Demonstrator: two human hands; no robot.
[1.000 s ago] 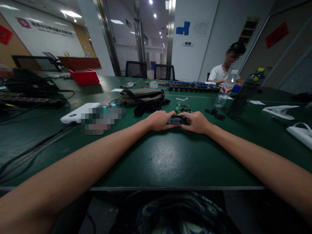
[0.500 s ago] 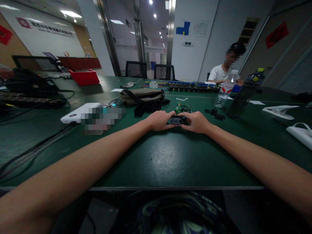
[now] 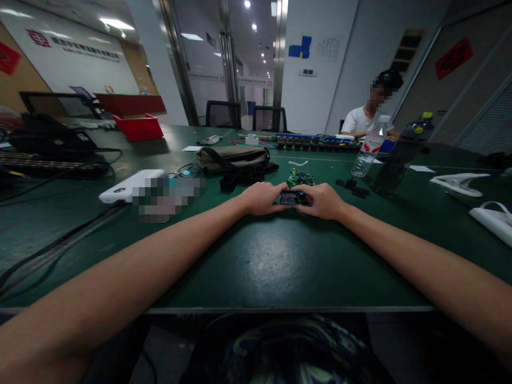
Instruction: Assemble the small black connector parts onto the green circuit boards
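Note:
Between my two hands is a small black rectangular plastic case (image 3: pixel 289 198), its printed side turned toward me. My left hand (image 3: pixel 262 198) grips its left end between thumb and fingers. On the other end, my right hand (image 3: pixel 323 201) is closed, with a dark glossy piece showing by its fingers. Just behind my hands lies a pile of green circuit boards (image 3: pixel 301 178). Open black plastic boxes (image 3: pixel 242 178) stand to the left of the pile, and small black parts (image 3: pixel 352 188) lie to the right. Fingertips on the far side of the case are hidden.
On the green table (image 3: pixel 264 266), a grey-brown bag (image 3: pixel 234 158) and a white power bank (image 3: pixel 132 185) lie left. A clear water bottle (image 3: pixel 367 152) and a dark bottle (image 3: pixel 402 154) stand right. A person in a white shirt (image 3: pixel 357 120) sits across the table.

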